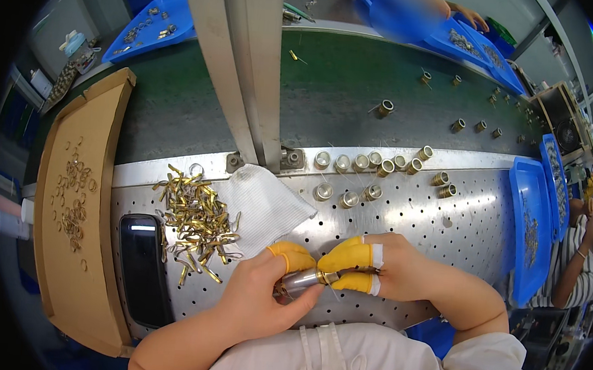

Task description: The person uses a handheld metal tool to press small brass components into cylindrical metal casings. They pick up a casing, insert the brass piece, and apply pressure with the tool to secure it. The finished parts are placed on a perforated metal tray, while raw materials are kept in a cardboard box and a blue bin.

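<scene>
Here, from a cardboard tray point(79, 238) at left across the perforated metal bench point(445, 223), the left hand point(261, 299) grips a small metal cylinder point(301, 280) near centre, the right hand point(373, 262) seemingly pinching its tip, blue bins point(530, 201) far right.

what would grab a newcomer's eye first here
The yellow finger cots on both hands, low in the middle, pinching a small silver cylinder. Left of them, a heap of brass clips spills over the perforated metal bench beside a white cloth. Behind, short metal sleeves line the bench's far edge.
</scene>
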A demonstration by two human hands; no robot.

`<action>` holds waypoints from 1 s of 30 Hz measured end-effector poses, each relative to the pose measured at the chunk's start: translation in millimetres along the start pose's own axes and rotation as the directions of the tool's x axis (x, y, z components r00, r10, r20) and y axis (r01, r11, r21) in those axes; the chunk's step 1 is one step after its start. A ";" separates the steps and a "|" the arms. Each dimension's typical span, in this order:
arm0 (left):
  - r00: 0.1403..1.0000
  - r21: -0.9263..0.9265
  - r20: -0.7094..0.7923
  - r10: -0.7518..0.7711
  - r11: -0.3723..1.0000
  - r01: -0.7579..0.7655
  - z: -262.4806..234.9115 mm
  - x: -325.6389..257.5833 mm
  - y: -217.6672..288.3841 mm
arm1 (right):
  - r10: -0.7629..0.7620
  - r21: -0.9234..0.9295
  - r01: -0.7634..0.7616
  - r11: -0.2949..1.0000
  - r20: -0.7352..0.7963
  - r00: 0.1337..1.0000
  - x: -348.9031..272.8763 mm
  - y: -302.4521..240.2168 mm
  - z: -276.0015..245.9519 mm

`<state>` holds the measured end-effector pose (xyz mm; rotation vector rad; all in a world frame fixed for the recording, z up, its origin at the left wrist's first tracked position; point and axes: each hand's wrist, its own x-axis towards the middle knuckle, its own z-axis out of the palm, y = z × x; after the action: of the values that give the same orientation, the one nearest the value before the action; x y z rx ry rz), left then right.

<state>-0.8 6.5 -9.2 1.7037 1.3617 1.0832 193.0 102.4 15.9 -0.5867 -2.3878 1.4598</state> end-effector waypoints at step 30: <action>0.998 0.021 0.049 0.028 0.999 -0.029 5.0 -2.9 4.8 | -0.145 0.047 0.154 0.987 -0.156 0.977 -12.2 8.7 19.7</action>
<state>5.4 2.6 -7.5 1.7587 1.3264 1.0395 196.8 84.7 -1.0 -0.4748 -2.2129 1.3654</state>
